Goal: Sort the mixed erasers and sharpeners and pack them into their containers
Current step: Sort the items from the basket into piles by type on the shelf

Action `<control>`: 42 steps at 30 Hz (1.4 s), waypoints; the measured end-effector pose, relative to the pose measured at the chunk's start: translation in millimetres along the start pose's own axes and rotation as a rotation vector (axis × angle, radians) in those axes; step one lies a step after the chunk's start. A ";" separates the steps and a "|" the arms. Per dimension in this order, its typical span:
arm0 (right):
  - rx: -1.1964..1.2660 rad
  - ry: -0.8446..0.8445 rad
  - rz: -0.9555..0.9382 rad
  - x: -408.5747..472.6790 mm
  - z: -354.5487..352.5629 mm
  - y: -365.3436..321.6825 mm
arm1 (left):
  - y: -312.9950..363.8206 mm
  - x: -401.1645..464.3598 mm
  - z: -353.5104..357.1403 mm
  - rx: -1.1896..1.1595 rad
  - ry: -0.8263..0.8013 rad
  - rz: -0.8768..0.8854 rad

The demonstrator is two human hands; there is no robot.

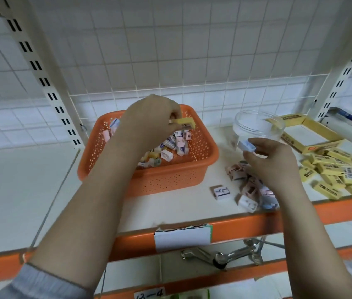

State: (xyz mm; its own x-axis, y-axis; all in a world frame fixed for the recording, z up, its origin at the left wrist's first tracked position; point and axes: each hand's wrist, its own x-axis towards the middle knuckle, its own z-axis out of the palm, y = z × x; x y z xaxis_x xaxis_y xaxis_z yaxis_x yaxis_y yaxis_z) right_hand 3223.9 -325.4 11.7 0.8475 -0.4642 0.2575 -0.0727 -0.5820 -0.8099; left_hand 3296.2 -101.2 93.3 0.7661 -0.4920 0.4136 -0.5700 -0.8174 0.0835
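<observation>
On the shelf [181, 214], the orange basket [170, 178] sits left of the clear jar [259, 126]. The left hand [149, 117] pinches a yellow eraser [187, 121], long axis crosswise, above the basket; the right hand [272, 156], just below the jar, pinches a blue sharpener [246, 146].

Grey knit sleeve [39, 283] with ribbed cuff is pushed up the left forearm; right forearm is bare.

On the shelf [41, 180], the basket [160, 180] stands left of the jar [257, 124], loose pieces [246, 190] lying before the jar.
</observation>
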 end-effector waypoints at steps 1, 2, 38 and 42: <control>-0.017 -0.006 0.025 -0.7 0.6 3.2 | 5.9 -1.1 1.8 -0.031 0.012 0.015; -0.034 -0.010 0.045 -1.3 1.4 5.9 | 10.7 -1.8 4.2 -0.067 0.024 0.027; -0.166 -0.021 0.011 67.0 -219.3 163.1 | 284.1 68.7 152.7 -0.320 -0.015 -0.283; -0.139 -0.072 -0.026 72.4 -223.0 165.0 | 292.7 65.0 158.3 -0.321 -0.088 -0.366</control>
State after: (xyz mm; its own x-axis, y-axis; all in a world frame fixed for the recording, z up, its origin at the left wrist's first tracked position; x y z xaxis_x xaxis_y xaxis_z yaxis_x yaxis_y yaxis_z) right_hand 3155.9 -604.0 14.2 0.8854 -0.4016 0.2342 -0.1186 -0.6823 -0.7214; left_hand 3226.2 -419.9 1.1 0.9476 -0.2245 0.2274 -0.3106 -0.8145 0.4900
